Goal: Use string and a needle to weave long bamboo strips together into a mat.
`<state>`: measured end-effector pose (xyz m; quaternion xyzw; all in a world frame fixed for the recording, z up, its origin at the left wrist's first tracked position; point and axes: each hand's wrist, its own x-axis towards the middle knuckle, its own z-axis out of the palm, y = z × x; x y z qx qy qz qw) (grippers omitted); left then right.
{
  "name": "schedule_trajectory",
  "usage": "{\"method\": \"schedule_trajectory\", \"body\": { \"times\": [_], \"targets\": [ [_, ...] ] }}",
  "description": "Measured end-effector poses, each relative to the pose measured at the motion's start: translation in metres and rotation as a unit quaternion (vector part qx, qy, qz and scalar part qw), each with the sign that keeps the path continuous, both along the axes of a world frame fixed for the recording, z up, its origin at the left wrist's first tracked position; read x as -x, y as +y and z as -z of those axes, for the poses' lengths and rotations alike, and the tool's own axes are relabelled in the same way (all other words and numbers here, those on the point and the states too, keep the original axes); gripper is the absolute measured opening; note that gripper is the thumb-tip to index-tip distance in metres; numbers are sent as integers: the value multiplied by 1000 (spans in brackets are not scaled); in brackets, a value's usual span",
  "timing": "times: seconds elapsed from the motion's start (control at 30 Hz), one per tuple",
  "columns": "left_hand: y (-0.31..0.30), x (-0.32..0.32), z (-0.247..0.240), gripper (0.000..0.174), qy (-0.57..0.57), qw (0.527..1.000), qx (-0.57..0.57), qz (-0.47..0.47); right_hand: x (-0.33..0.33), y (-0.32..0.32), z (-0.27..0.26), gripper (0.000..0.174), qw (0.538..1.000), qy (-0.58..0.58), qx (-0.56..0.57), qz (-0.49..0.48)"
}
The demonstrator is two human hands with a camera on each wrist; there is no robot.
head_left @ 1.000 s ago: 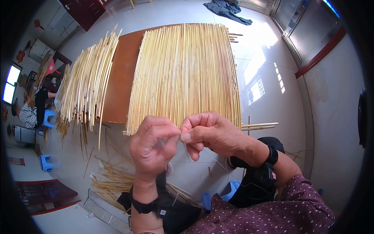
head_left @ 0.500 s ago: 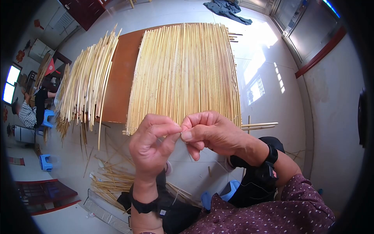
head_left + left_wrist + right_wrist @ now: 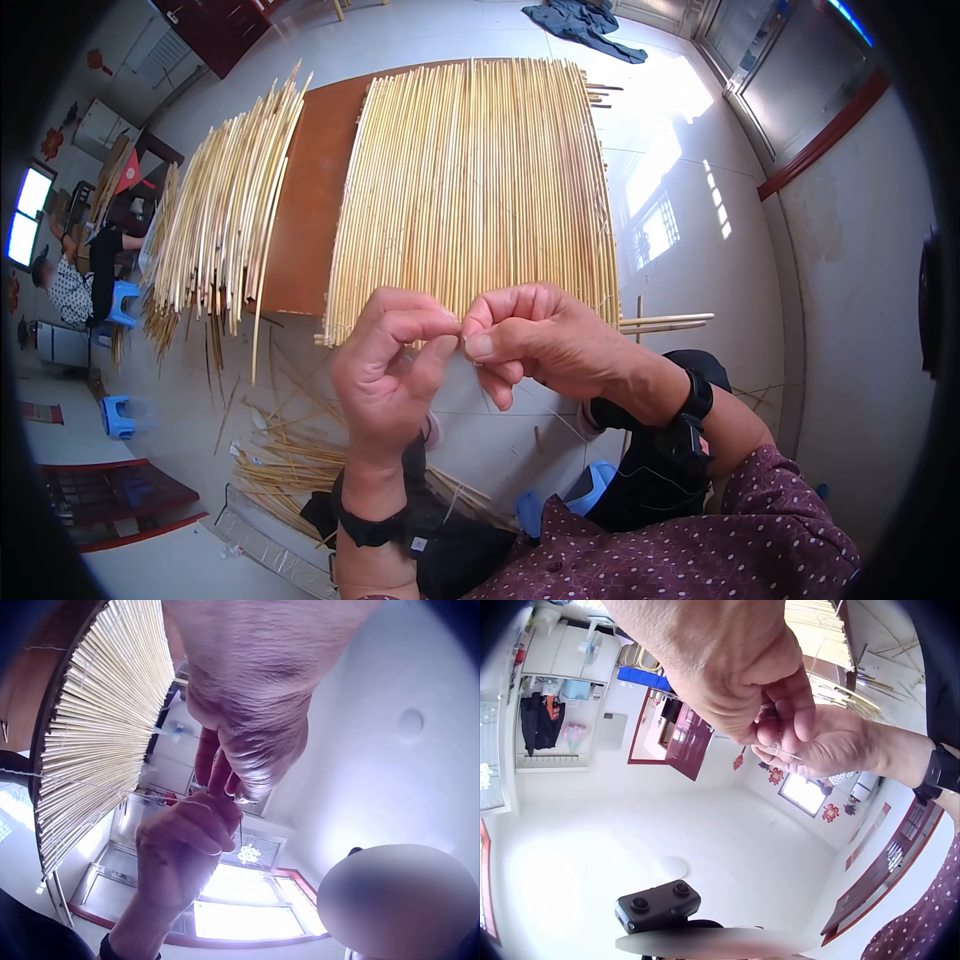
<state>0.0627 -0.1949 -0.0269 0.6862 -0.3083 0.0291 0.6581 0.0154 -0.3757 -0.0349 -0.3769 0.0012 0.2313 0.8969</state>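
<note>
In the head view both hands meet fingertip to fingertip just above the near edge of a mat of thin reed sticks (image 3: 470,190). My right hand (image 3: 535,340) pinches a thin needle (image 3: 786,753) between thumb and forefinger. The needle's shaft pokes out below those fingers. My left hand (image 3: 390,350) has its forefinger and thumb curled at the right fingertips, on a fine white thread. In the left wrist view that thread (image 3: 112,787) runs from the mat toward the joined fingers; its end is hidden among them.
The mat lies on a brown board (image 3: 300,210), with a pile of loose reeds (image 3: 225,200) along its left side. Cut reeds (image 3: 290,465) litter the floor near my legs. A blue stool (image 3: 590,485) stands under me. Another person (image 3: 75,290) sits far left.
The left thumb has drawn slightly back and now shows beside the forefinger. The left fingertips have shifted a little left of the right ones. The right hand has barely moved.
</note>
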Motion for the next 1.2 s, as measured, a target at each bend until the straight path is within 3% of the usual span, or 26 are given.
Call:
{"method": "schedule_trajectory", "body": {
  "times": [0.03, 0.33, 0.47, 0.53, 0.57, 0.63, 0.67, 0.73, 0.87, 0.93, 1.0, 1.07, 1.13, 1.2],
  "targets": [
    [1, -1, 0, 12, -49, 998, -42, 4, 0, 0, 1, 15, 1000, -4, 1, 0],
    [1, 0, -3, 13, -143, 986, -81, -16, 0, 0, 2, 14, 1000, -9, -3, -2],
    [0, 1, 1, 15, -134, 987, -86, -35, 1, 0, 1, 14, 1000, -15, 7, 6],
    [0, 0, 4, 12, -19, 999, -23, -17, 2, 0, -2, 14, 994, -56, 75, 60],
    [-1, 0, 4, 12, -19, 999, -23, -17, 2, 1, -4, 14, 994, -57, 75, 61],
    [-1, 1, 3, 8, 170, 982, 46, 71, 3, 3, -6, 15, 967, -137, 161, 143],
    [-2, 2, 3, 8, 170, 982, 47, 72, 4, 2, -6, 15, 967, -137, 161, 143],
    [-5, 4, 1, 5, 244, 951, 89, 166, 5, 2, -6, 14, 942, -173, 232, 170],
    [-1, 4, 9, 6, 253, 953, 53, 161, 11, 6, -13, 14, 937, -160, 260, 171],
    [1, 1, 11, 4, 243, 955, 90, 148, 15, 12, -16, 8, 888, -220, 297, 275],
    [0, -4, 13, 3, 262, 947, 135, 130, 22, 1, -28, 7, 811, -415, 335, 241],
    [-2, -4, 14, 3, 282, 936, 178, 113, 26, 7, -43, 9, 791, -558, 150, 199],
    [-8, -2, 15, 5, 311, 930, 167, 100, 38, 22, -55, 18, 795, -578, -41, 180],
    [-13, 0, 18, 4, 298, 935, 155, 116, 48, 37, -67, 15, 777, -590, -61, 209]
  ]
}}
